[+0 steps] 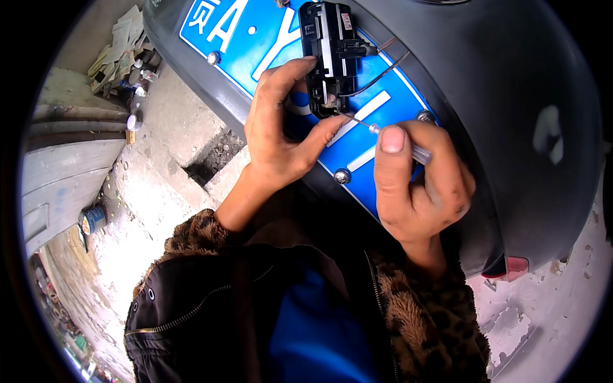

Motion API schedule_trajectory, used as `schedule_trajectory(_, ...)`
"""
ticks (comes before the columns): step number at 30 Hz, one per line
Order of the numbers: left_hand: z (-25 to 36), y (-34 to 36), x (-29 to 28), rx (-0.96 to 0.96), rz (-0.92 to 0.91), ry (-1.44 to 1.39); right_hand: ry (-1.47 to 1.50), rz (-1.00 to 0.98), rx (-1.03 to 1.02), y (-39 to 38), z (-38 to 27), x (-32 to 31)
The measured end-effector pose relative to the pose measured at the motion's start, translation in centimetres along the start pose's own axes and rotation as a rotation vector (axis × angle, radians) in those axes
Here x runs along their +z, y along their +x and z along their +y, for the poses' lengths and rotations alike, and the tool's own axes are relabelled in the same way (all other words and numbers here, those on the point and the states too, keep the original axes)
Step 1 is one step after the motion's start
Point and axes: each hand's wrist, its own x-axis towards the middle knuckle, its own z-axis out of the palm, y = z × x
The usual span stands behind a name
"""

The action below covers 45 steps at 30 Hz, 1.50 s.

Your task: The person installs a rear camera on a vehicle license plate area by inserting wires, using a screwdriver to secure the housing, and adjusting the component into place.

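Left hand point(276, 137): gripping black housing point(345, 67) | Right hand point(426, 188): curled around slim screwdriver point(375, 129)

The number plate point(399, 105) is on the car body point(536, 127), which continues to the right of this plate. In front of the plate is a housing point(329, 57), and its wires point(386, 73) run over the plate toward the right. The left hand point(274, 121), around the housing, is before the plate's middle. The right hand point(424, 179) is before the plate's lower right part, with a screwdriver point(375, 129) pointing to the housing's near end. Left of the plate is a floor hole point(214, 159); farther left lie papers point(121, 48) and, nearer to the person, a tin point(94, 219).
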Motion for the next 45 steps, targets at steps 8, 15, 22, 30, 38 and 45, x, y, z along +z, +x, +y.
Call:
schedule_trajectory(8,-0.2,-0.1,0.2,-0.004,0.012,-0.024,-0.172,-0.059,0.068,-0.1,-1.1,-0.2)
schedule_trajectory(15,-0.2,-0.1,0.1,-0.008,0.014,-0.022,-0.251,-0.058,0.046,-0.4,-1.1,-0.3)
schedule_trajectory(22,0.8,0.7,-1.2,0.020,-0.157,0.062,-0.142,0.074,0.069,-2.0,-0.1,-0.4)
schedule_trajectory(30,0.4,-2.1,-4.2,0.161,0.021,-0.069,-0.078,0.166,0.289,-2.3,-0.6,0.7)
schedule_trajectory(38,-10.2,-17.6,-7.0,-0.395,0.150,0.157,-0.412,0.277,0.217,-2.3,-1.7,0.9)
schedule_trajectory(45,-27.7,-24.9,0.3,-0.946,0.083,0.242,-0.018,0.291,0.069,-0.9,-1.4,0.4)
